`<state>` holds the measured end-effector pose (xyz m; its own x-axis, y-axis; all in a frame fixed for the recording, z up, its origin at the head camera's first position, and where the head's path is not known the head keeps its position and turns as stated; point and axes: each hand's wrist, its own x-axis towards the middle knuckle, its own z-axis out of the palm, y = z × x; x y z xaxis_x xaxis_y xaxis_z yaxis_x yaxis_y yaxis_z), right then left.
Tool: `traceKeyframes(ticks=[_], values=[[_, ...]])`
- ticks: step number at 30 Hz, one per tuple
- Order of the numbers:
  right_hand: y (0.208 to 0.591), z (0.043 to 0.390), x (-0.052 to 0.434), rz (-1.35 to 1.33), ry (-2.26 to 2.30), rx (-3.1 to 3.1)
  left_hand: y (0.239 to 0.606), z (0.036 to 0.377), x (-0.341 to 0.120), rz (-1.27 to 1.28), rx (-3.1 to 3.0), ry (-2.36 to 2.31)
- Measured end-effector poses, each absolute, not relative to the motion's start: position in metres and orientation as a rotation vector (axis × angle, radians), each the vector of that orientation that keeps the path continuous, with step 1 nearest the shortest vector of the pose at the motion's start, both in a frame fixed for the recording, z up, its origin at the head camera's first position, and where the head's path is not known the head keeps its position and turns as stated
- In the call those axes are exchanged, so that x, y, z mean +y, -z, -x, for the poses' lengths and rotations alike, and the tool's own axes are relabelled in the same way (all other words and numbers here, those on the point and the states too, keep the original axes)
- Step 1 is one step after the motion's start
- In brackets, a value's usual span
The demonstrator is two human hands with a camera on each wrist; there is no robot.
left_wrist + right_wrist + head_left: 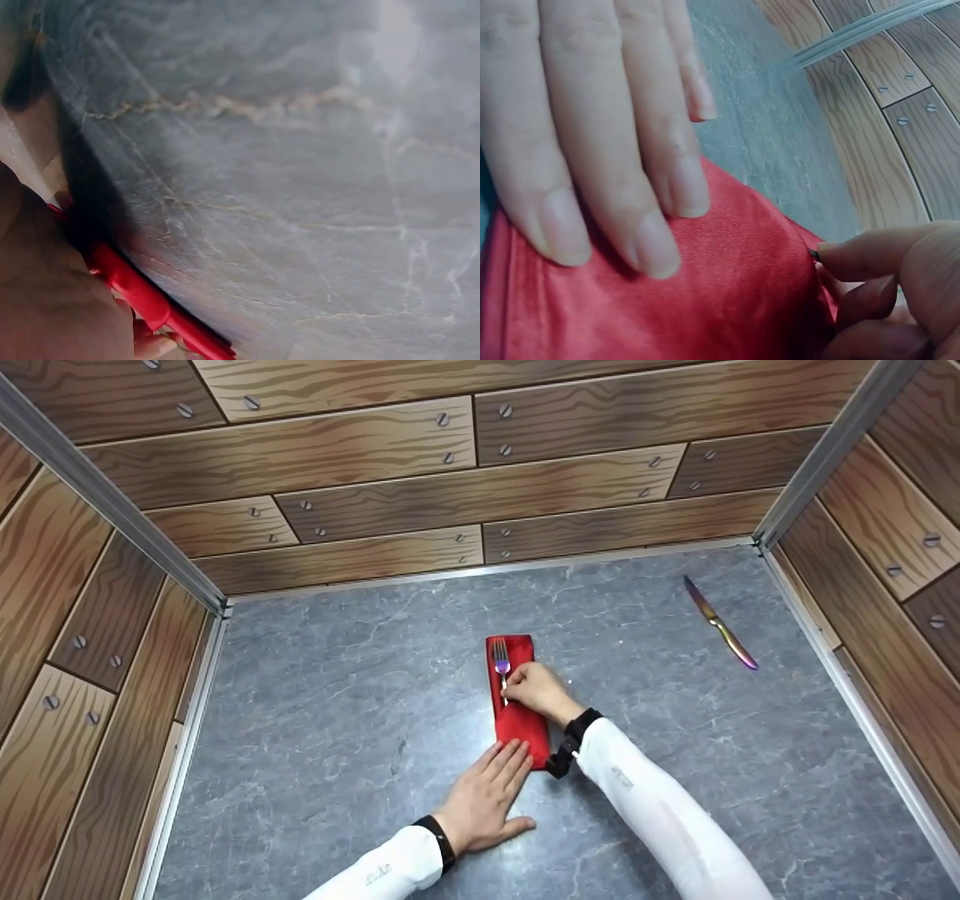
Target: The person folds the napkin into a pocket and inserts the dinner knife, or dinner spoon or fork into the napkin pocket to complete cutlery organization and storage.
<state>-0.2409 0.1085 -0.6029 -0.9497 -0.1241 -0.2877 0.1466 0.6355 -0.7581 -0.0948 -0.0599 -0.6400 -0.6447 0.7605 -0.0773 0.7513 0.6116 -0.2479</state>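
A folded red napkin (pixel 517 724) lies lengthwise in the middle of the grey marbled tabletop (pixel 337 682). An iridescent fork (pixel 502 666) lies on its far half, tines pointing away. My right hand (pixel 531 684) pinches the fork's handle, fingers curled. My left hand (pixel 491 784) lies flat, its straight fingertips pressing the napkin's near end. In the right wrist view the left hand's fingers (pixel 607 150) rest on the red napkin (pixel 727 300), and the right fingertips (pixel 885 285) are pinched at its edge. The left wrist view shows only the napkin's edge (pixel 150 300) and grey surface.
An iridescent knife (pixel 720 624) lies alone at the far right of the table, slanted. Wood-patterned walls (pixel 480 472) with metal corner rails enclose the table at the back and on both sides.
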Motion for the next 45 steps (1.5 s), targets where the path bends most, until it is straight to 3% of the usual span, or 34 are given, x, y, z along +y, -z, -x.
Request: traceKeyframes(ticks=[45], values=[[0.6076, 0.2387, 0.1065, -0.144, 1.325, 2.277, 0.6355, 0.1019, -0.0671, 1.370, -2.854, -0.178]])
